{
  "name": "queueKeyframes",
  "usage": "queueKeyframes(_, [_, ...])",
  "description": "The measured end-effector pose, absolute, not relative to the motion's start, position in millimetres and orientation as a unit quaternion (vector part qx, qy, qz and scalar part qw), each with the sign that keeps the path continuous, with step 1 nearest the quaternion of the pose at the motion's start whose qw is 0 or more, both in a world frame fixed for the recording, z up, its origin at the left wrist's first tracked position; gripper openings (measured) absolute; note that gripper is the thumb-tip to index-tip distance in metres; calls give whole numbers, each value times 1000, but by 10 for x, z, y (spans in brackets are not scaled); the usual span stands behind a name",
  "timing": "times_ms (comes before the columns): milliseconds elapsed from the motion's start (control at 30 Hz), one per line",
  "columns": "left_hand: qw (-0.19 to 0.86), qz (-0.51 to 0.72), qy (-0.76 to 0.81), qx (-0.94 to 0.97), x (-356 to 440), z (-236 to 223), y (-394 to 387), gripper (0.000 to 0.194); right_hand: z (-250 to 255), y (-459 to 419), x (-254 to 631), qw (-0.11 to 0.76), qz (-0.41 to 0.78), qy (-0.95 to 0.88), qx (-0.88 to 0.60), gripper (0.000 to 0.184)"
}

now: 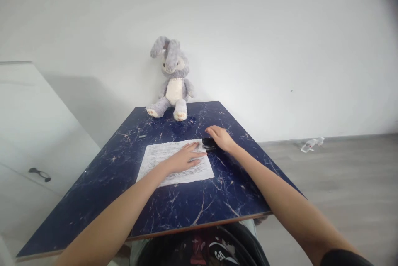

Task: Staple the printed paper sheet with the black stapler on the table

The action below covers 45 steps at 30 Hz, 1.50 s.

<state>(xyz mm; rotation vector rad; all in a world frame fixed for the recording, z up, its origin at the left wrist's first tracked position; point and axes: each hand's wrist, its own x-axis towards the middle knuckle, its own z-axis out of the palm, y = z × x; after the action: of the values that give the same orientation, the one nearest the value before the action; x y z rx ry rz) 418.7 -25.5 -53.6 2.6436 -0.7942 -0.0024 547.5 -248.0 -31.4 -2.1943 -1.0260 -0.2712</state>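
Observation:
Sheets of printed paper (164, 176) lie on the dark blue marbled table. My left hand (184, 159) rests flat on them with its fingers spread toward the right edge. At that edge is a black stapler (209, 144), its front end against or over the upper right part of the paper. My right hand (220, 138) is closed over the stapler's back part from above. The palm and fingers hide much of the stapler, and whether the paper sits between its jaws I cannot tell.
A grey plush rabbit (175, 87) sits at the table's (108, 174) far end against the wall. A small greenish piece (142, 136) lies left of the paper. A white cabinet (27, 133) stands at left. Clear plastic (311, 144) lies on the floor at right.

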Motion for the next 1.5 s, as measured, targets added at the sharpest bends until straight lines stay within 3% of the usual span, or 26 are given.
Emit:
queueKeyframes(200, [187,10,-295,937,4225,-490,-70,45,-509,-2625,5806,579,4,-172,-797,47])
queueKeyframes(433, [215,86,-240,943,4346,-568,32,34,-628,-2500,5830,673,22,-118,-730,46])
queueKeyframes(600, [245,141,-192,940,4383,-667,-74,23,-668,-2577,5974,650,-23,-93,-754,55])
queueKeyframes(800, [264,158,-171,936,4374,-698,-95,22,-789,-2603,6085,561,-110,-92,-815,61])
queueKeyframes(1000, [293,159,-153,930,4345,-664,-123,25,-808,-2567,6089,586,-57,-101,-802,58])
queueKeyframes(1267, [310,148,-128,930,4360,-691,-119,26,-772,-2584,6075,488,-75,-133,-860,56])
queueKeyframes(1500, [317,141,-111,931,4401,-729,-89,32,-823,-2602,6119,478,-86,-129,-865,59])
